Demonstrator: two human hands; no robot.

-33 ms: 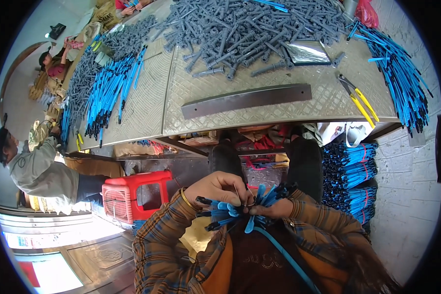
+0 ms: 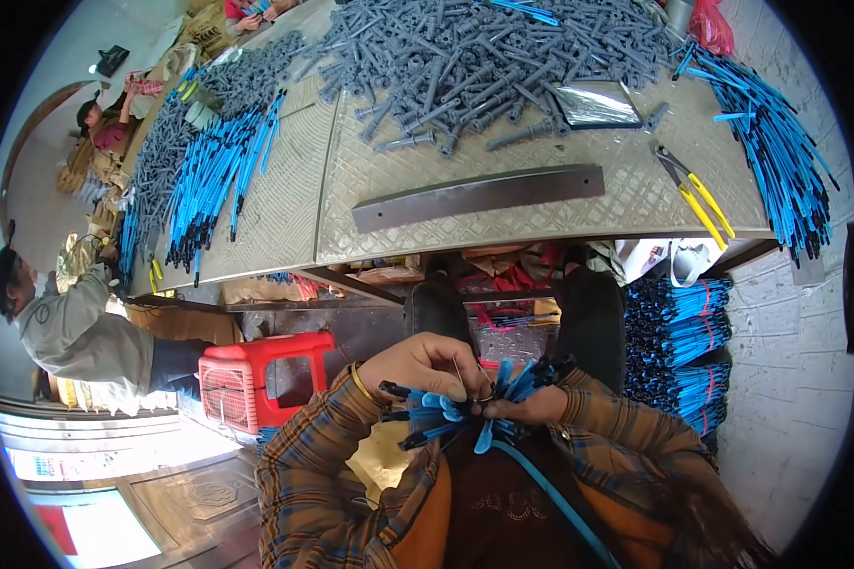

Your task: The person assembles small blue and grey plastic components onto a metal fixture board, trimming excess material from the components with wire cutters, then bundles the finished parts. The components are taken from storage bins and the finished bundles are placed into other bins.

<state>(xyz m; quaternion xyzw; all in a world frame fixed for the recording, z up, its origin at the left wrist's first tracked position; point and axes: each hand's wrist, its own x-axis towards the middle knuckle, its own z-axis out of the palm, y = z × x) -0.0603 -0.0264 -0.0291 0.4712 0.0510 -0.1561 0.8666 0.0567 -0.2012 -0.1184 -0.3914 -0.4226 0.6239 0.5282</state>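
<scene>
A bundle of blue strips with black ends [image 2: 436, 402] is held in front of my chest, its ends fanning out to both sides. My left hand [image 2: 416, 364] has its fingers pinched on a thin wire [image 2: 458, 368] above the bundle's middle. Closed around the bundle from the other side, my right hand [image 2: 538, 407] presses its thumb close to the wire at the centre. My palms and the bundle's underside are hidden. One long blue strip [image 2: 552, 488] runs down from the bundle across my dark top.
On the table [image 2: 285, 223] lie a heap of grey plastic plugs [image 2: 446, 62], a dark metal bar [image 2: 479, 197], yellow-handled pliers [image 2: 697, 194] and blue strips [image 2: 764, 142]. Tied bundles [image 2: 693, 327] are stacked at right. A red stool [image 2: 266, 370] and a person [image 2: 76, 322] are at left.
</scene>
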